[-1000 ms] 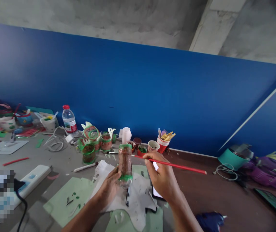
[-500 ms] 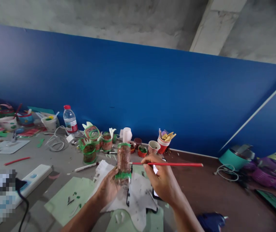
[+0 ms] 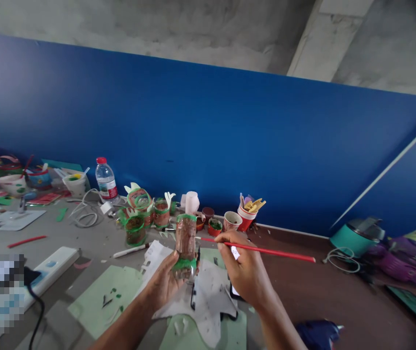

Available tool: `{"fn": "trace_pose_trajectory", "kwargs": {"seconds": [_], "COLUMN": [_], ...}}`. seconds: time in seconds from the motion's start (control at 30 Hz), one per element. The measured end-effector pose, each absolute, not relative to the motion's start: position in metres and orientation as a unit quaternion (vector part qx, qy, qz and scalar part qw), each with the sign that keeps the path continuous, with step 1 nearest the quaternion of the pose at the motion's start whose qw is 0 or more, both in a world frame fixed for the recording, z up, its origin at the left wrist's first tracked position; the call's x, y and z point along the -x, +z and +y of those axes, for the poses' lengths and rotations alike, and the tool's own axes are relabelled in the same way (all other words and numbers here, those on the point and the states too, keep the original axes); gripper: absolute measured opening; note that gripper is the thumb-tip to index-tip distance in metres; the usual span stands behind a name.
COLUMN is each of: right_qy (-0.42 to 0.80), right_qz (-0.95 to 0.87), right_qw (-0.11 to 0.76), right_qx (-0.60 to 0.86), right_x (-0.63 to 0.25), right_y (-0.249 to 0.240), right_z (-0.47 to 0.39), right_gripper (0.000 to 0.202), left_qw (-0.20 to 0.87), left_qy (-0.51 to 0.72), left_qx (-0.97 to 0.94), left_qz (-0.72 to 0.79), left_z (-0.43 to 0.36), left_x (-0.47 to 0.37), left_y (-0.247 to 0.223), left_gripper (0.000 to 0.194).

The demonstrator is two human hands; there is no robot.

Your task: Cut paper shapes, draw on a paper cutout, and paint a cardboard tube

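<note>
My left hand (image 3: 164, 282) is closed around the lower part of a plastic bottle (image 3: 185, 238), coated brown with green bands at its top and near its clear lower end. Between the thumb and fingers of my right hand (image 3: 242, 260) is a thin red paintbrush (image 3: 277, 252). Its tip points left at the bottle's right side; whether it touches the brown paint I cannot tell. Under both hands lie a white cut paper (image 3: 208, 316) and pale green sheets (image 3: 102, 296). A phone, partly hidden, lies behind my right wrist.
Small painted brown and green pots (image 3: 135, 230) stand behind the bottle, near paint cups (image 3: 215, 227) and a red cup of tools (image 3: 247, 216). To the left are a water bottle (image 3: 106, 182) and a power strip (image 3: 53, 270). A blue glue gun (image 3: 319, 334) lies front right.
The paintbrush has tilted, its tip moving up a little along the bottle and its back end dropping. The bottle is still in my left hand, shifted only slightly.
</note>
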State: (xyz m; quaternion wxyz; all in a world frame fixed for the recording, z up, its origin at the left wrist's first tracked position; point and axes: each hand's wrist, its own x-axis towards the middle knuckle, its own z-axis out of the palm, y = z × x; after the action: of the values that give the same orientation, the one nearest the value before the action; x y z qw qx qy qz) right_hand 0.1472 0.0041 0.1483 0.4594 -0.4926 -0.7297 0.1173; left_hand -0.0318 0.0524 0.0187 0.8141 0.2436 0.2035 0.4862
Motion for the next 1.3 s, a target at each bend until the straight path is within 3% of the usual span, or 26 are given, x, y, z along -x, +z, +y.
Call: {"fn": "trace_pose_trajectory", "kwargs": {"seconds": [0.17, 0.53, 0.7, 0.9, 1.07, 1.3], "right_qy": [0.159, 0.184, 0.127, 0.178, 0.123, 0.175], "right_qz": [-0.745, -0.744, -0.732, -0.734, -0.720, -0.721], "right_qw": [0.426, 0.424, 0.459, 0.431, 0.475, 0.443], "right_qx": [0.488, 0.483, 0.487, 0.495, 0.491, 0.503], "right_x": [-0.148, -0.149, -0.148, -0.150, -0.150, -0.150], "right_y": [0.150, 0.154, 0.152, 0.153, 0.150, 0.153], "right_z": [0.003, -0.001, 0.001, 0.000, 0.004, 0.000], "right_gripper": [0.015, 0.015, 0.014, 0.014, 0.013, 0.014], "left_qw": [0.815, 0.812, 0.812, 0.822, 0.832, 0.840], "left_qy": [0.489, 0.494, 0.490, 0.480, 0.465, 0.462], "left_qx": [-0.236, -0.220, -0.231, -0.203, -0.198, -0.196], "left_qz": [0.205, 0.220, 0.217, 0.230, 0.230, 0.208], "left_z": [0.053, 0.053, 0.053, 0.055, 0.055, 0.054], "left_x": [0.032, 0.034, 0.035, 0.037, 0.041, 0.043], "left_y": [0.018, 0.021, 0.022, 0.021, 0.019, 0.017], "left_gripper": [0.030, 0.025, 0.024, 0.022, 0.024, 0.030]}}
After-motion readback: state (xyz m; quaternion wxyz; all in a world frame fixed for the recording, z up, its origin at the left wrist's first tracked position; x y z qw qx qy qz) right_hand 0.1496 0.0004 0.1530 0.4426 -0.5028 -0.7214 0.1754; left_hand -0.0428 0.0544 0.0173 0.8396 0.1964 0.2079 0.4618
